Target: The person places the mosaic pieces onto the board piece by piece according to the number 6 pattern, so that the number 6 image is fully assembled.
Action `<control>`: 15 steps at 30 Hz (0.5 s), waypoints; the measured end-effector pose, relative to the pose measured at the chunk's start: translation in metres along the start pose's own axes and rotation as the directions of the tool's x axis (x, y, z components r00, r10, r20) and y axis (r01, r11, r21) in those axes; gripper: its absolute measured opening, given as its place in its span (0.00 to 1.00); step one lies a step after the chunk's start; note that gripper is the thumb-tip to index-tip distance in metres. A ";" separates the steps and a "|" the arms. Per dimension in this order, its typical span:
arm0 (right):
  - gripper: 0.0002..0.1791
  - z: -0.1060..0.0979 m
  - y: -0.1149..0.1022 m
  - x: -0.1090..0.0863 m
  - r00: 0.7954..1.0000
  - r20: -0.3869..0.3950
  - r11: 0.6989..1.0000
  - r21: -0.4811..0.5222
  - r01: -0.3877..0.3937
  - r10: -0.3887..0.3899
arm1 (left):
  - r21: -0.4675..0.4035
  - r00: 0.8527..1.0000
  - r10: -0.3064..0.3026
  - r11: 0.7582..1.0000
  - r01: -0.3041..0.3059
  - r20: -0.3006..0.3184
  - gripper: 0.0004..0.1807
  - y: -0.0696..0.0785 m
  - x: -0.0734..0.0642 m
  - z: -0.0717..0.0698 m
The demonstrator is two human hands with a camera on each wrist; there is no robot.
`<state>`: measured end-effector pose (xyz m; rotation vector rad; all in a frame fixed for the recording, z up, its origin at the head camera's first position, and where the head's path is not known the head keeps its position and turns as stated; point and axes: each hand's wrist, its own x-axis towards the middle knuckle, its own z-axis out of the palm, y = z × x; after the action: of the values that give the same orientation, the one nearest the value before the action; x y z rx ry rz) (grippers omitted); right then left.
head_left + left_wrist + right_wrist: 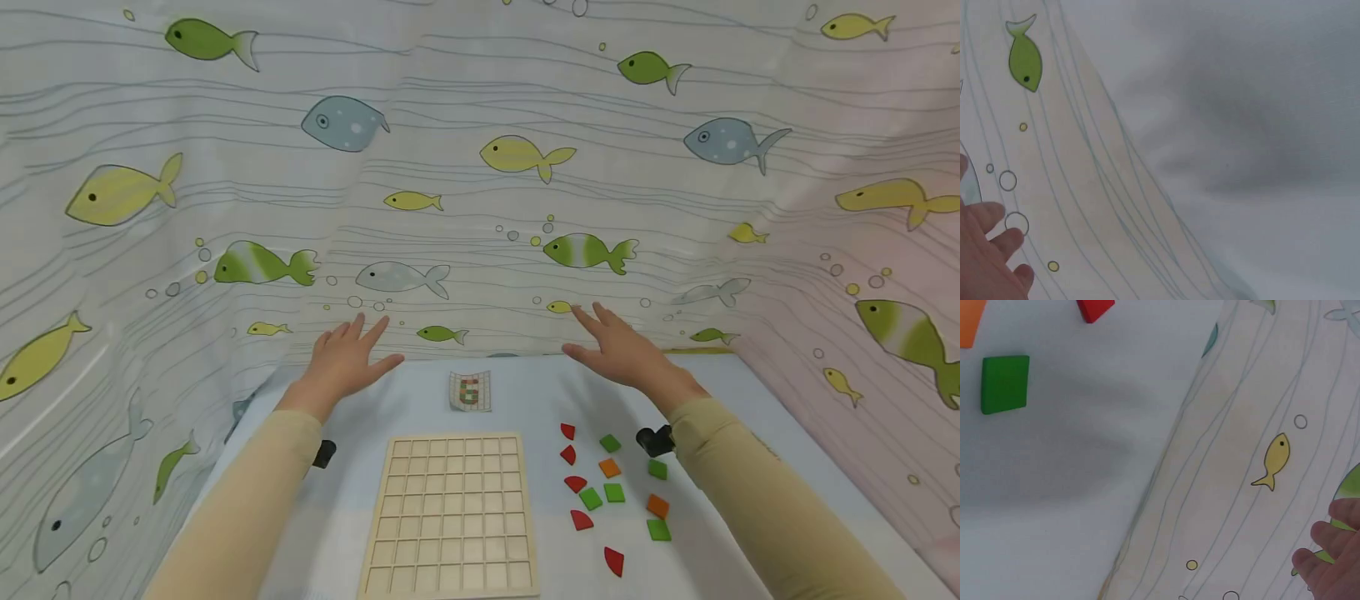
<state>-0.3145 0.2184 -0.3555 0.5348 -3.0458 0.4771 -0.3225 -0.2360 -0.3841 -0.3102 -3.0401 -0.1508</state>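
Observation:
My left hand (343, 360) is raised above the back left of the table, fingers spread and nothing in them. Opposite it, my right hand (618, 350) hovers over the back right, also spread and bare. Between and below them lies a wooden grid board (453, 504) with bare square cells. Right of the board are scattered several red quarter-round pieces (576, 483), green square tiles (614, 492) and orange square tiles (657, 506). A small paper card (470, 392) with a coloured grid pattern lies behind the board. In the right wrist view a green tile (1005, 384) shows on the table.
A fish-patterned curtain (465, 233) hangs behind the white table (330, 533) and along both sides. Dark wrist cameras, such as the right one (656, 441), sit below each wrist.

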 end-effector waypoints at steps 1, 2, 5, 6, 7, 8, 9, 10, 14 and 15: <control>0.49 0.001 0.001 -0.003 1.000 -0.005 1.000 -0.004 0.004 -0.004 | 0.003 1.000 0.001 1.000 -0.001 -0.003 0.49 -0.002 -0.002 0.002; 0.49 0.003 0.002 -0.005 1.000 -0.008 1.000 -0.009 0.008 -0.008 | 0.005 1.000 0.003 1.000 -0.003 -0.006 0.49 -0.004 -0.005 0.004; 0.49 0.010 0.004 -0.013 1.000 -0.022 0.999 -0.036 0.017 -0.018 | 0.015 1.000 0.009 1.000 -0.009 -0.009 0.51 -0.007 -0.012 0.011; 0.49 0.012 0.005 -0.016 0.999 -0.028 0.999 -0.048 0.023 -0.024 | 0.019 1.000 0.010 1.000 -0.010 -0.009 0.51 -0.007 -0.014 0.013; 0.49 0.015 0.005 -0.018 0.999 -0.034 0.998 -0.058 0.028 -0.030 | 0.021 1.000 0.012 1.000 -0.012 -0.010 0.51 -0.007 -0.016 0.015; 0.49 0.017 0.005 -0.021 0.999 -0.036 0.997 -0.068 0.031 -0.034 | 0.022 1.000 0.012 1.000 -0.011 -0.010 0.51 -0.007 -0.019 0.016; 0.48 0.020 0.005 -0.023 0.999 -0.038 0.996 -0.077 0.035 -0.038 | 0.023 1.000 0.011 1.000 -0.011 -0.011 0.51 -0.007 -0.022 0.018; 0.48 0.022 0.005 -0.026 0.998 -0.040 0.995 -0.086 0.041 -0.045 | 0.026 1.000 0.009 1.000 -0.009 -0.010 0.50 -0.007 -0.025 0.020; 0.48 0.031 0.003 -0.038 0.998 -0.032 0.991 -0.118 0.056 -0.061 | 0.023 1.000 0.011 1.000 -0.011 0.001 0.50 -0.006 -0.038 0.029; 0.48 0.033 0.002 -0.040 0.998 -0.028 0.991 -0.124 0.057 -0.061 | 0.023 1.000 0.014 1.000 -0.014 0.002 0.50 -0.006 -0.042 0.032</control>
<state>-0.2760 0.2240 -0.3899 0.6037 -2.9942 0.2905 -0.2853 -0.2468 -0.4198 -0.3296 -3.0388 -0.1146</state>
